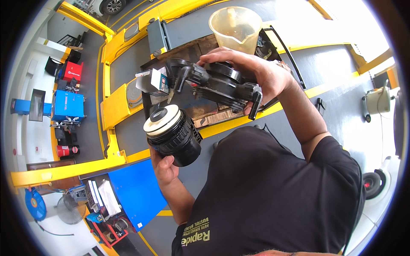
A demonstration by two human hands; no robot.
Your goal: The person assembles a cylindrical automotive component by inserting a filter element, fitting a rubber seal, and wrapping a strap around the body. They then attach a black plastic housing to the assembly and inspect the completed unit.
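Observation:
My left hand (165,169) is wrapped round a black ribbed filter bowl (174,138), tilted slightly. A cream-coloured filter element (162,119) with a dark centre sits in its top. Higher and to the right, my right hand (269,74) grips a black plastic filter housing head (222,83) with hose fittings on both sides. Its fingers reach over the top, and the thumb is partly hidden behind it. Bowl and head are apart. Just beyond them, a small open carton (153,81) stands on a worn work surface (213,117).
A translucent measuring jug (235,27) stands at the far side of the work surface. Yellow lift rails (112,102) run around it. At left are a blue cabinet (68,105) and a red box (71,71). A blue panel (139,192) lies lower left, near a fan (71,209).

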